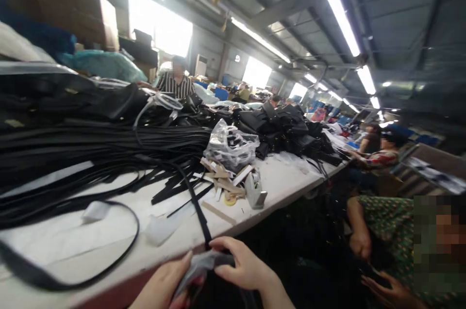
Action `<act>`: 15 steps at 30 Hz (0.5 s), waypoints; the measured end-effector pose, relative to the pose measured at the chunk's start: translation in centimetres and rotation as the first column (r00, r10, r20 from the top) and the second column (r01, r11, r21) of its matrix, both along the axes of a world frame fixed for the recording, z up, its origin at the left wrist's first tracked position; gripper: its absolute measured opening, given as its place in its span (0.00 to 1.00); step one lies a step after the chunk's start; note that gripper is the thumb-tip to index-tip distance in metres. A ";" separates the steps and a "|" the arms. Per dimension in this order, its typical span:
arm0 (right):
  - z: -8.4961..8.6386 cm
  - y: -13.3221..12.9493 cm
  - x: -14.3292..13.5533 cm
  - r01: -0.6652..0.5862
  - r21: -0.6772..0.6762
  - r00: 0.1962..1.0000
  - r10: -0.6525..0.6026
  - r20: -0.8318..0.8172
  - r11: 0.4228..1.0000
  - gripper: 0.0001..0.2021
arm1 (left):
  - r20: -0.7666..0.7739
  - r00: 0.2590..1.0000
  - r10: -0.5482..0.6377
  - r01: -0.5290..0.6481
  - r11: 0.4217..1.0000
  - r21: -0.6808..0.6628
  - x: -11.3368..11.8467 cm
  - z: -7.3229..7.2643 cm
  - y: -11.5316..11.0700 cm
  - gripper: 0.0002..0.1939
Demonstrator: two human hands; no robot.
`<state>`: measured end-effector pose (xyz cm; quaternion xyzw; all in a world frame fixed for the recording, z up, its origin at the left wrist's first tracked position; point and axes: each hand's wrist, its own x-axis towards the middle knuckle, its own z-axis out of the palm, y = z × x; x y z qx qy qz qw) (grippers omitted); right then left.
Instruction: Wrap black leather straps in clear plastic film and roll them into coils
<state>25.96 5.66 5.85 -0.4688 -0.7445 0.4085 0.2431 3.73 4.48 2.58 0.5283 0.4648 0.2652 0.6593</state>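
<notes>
At the table's front edge, my right hand (244, 261) is closed around a black strap (198, 209), thumb and forefinger pinching it near its folded end. The strap runs back from there across the white table (265, 180) toward a heap of similar straps. My left hand (165, 277) is closed on a greyish, shiny wrap (198, 266) that looks like thin plastic and lies against the strap between both hands. Part of the left fingers is hidden under this wrap. Something reddish shows beneath it, too blurred to name.
Long black straps (91, 139) cover the table's left. Ahead are a clear plastic bag (231, 146), cardboard strips (222, 178), a tape dispenser (257, 190) and piled black bags (276, 124). A co-worker in a green patterned sleeve (382, 217) sits close at right; another in stripes (176, 86) is opposite.
</notes>
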 end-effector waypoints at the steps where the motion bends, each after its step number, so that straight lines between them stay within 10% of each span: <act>1: -0.5 -0.3 -0.6 -0.052 -0.036 0.998 0.051 -0.023 0.998 0.24 | 0.064 0.998 0.029 -0.023 0.996 -0.085 0.1 0.4 0.0 0.42; 7: -4.7 -2.8 -4.7 -0.031 -0.304 0.995 0.057 0.076 0.952 0.11 | 0.564 0.693 0.449 -0.252 0.884 -0.394 -1.4 5.3 2.6 0.16; 11: -2.7 -4.3 -5.4 -0.436 -0.488 0.899 0.388 -0.203 0.756 0.15 | 0.422 0.738 0.527 -0.614 0.784 0.094 -1.9 4.7 3.8 0.11; 15: 0.5 -2.6 -3.2 -0.354 -0.463 0.878 0.118 -0.465 0.812 0.23 | 0.018 0.872 0.489 -0.400 0.692 0.601 -1.9 2.1 2.1 0.09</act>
